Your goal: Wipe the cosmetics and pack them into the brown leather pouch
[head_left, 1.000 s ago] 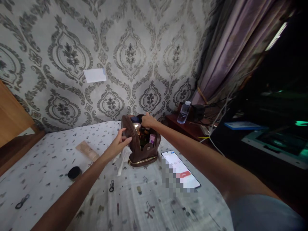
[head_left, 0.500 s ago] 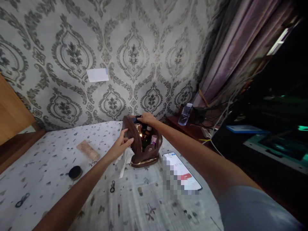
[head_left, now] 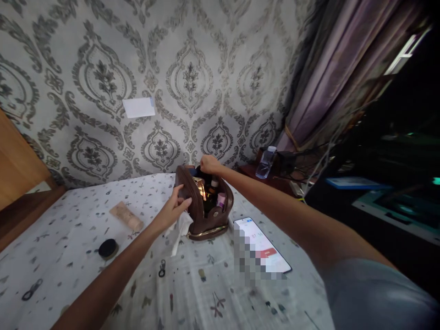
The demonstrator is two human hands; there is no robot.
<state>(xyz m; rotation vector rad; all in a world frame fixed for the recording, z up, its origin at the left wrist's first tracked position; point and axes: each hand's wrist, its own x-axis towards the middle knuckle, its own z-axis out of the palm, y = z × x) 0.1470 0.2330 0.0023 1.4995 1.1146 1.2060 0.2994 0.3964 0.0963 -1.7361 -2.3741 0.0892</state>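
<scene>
A brown makeup bag (head_left: pixel 208 233) with a gold zipper stands unzipped on the patterned bedsheet. Inside it show a shiny gold item (head_left: pixel 200 187), a pink-capped item (head_left: pixel 221 200) and a small bottle (head_left: pixel 214 184). My left hand (head_left: pixel 175 206) grips the bag's left side, thumb toward the opening. Over the bag's far rim, my right hand (head_left: pixel 209 164) is closed, fingers curled down out of sight; something dark lies just below it, but what it holds cannot be made out. A white tissue (head_left: pixel 182 224) lies beneath the left hand against the bag.
Left of the bag lie a beige squeeze tube (head_left: pixel 126 216) and a round black-lidded jar (head_left: pixel 108 249). A lit phone (head_left: pixel 268 247) rests right of it, partly pixelated. Beyond, a clear bottle (head_left: pixel 266 162) stands on a dark red surface near cables. The patterned wall (head_left: pixel 189 82) rises behind.
My right hand has closed into a fist and lifted slightly at the bag's far rim. My left hand keeps its grip. The view has shifted slightly.
</scene>
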